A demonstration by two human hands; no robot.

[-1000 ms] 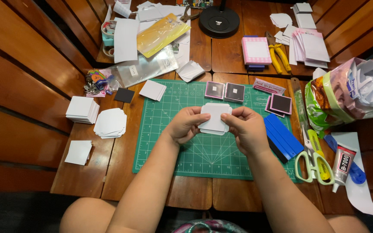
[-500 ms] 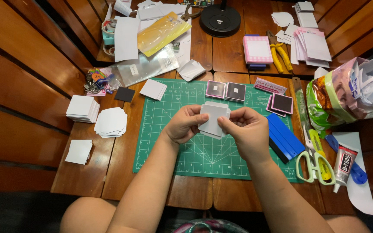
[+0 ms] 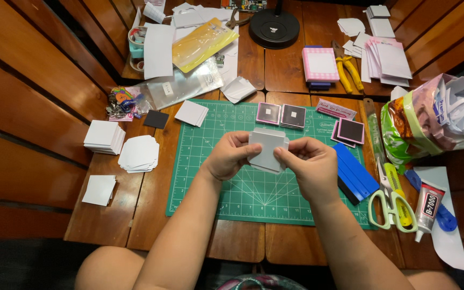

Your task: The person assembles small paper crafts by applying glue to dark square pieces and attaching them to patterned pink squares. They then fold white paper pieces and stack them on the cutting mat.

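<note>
Left hand (image 3: 231, 156) and right hand (image 3: 308, 164) raised together over the middle of the green cutting mat (image 3: 210, 182), both pinched on one white paper piece (image 3: 267, 149). Paper held between the two hands just above the mat, tilted a little, left thumb and fingers clamped on its left edge, right thumb and fingers clamped on its lower right edge. Not clear whether one sheet or several were stacked in that grip.

On the mat's far edge, two dark squares with pink borders (image 3: 280, 114); two more of the same (image 3: 347, 131) near its right side. Beside the right hand, a stack of blue strips (image 3: 356, 171) laid across the mat's right edge. Further right, scissors with pale green handles (image 3: 392, 207), a tube of glue (image 3: 428, 205) and a crumpled bag full of paper scraps (image 3: 436, 121).

Left of the mat, on the wooden table (image 3: 108, 220), three piles of white cards: square ones (image 3: 103, 136), ones with cut corners (image 3: 138, 154), and a small pile (image 3: 99, 189) nearer the table's edge. Yellow pliers (image 3: 347, 71) and a pink notepad (image 3: 320, 64) at the far side.
</note>
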